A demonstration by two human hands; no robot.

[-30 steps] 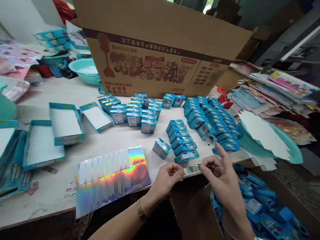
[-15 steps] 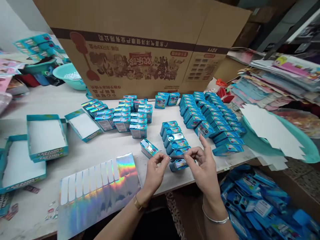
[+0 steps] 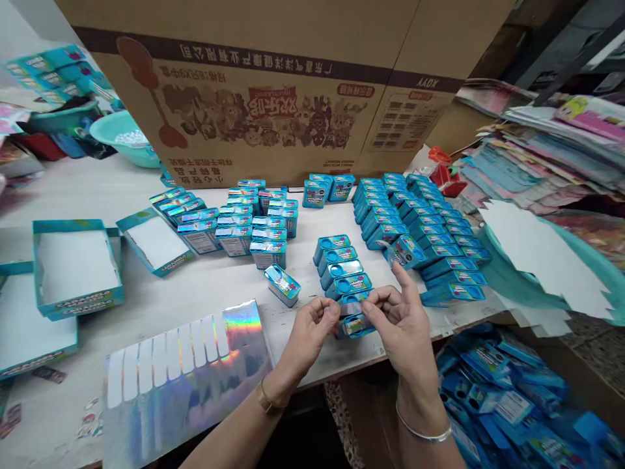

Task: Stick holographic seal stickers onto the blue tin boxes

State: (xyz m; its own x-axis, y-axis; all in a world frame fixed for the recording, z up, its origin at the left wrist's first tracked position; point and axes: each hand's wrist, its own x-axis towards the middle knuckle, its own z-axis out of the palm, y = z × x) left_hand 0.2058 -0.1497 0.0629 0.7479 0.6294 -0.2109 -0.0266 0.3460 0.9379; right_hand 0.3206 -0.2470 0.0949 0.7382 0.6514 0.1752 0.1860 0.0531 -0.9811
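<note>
My left hand [image 3: 312,329] pinches one end of a clear, shiny sticker strip [image 3: 350,309]. The other end sits between the thumb and finger of my right hand [image 3: 403,326], whose index finger points up with a small pale scrap at its tip. The strip is held just over a row of small blue boxes [image 3: 347,284] with round recesses in their tops. One more blue box [image 3: 282,285] lies apart, left of that row. A holographic sticker sheet [image 3: 190,384] with several strip-shaped bare spots lies left of my left hand.
Many blue boxes [image 3: 424,228] stand at right, more [image 3: 234,225] at back left. A large carton [image 3: 312,39] walls off the back. Blue trays [image 3: 78,306] lie at left. A teal basin [image 3: 605,286] and a bin of blue packages [image 3: 508,397] are beyond the right edge.
The strip has tilted so that its face shows over the row of boxes. Both hands still pinch its ends. The view has shifted slightly.
</note>
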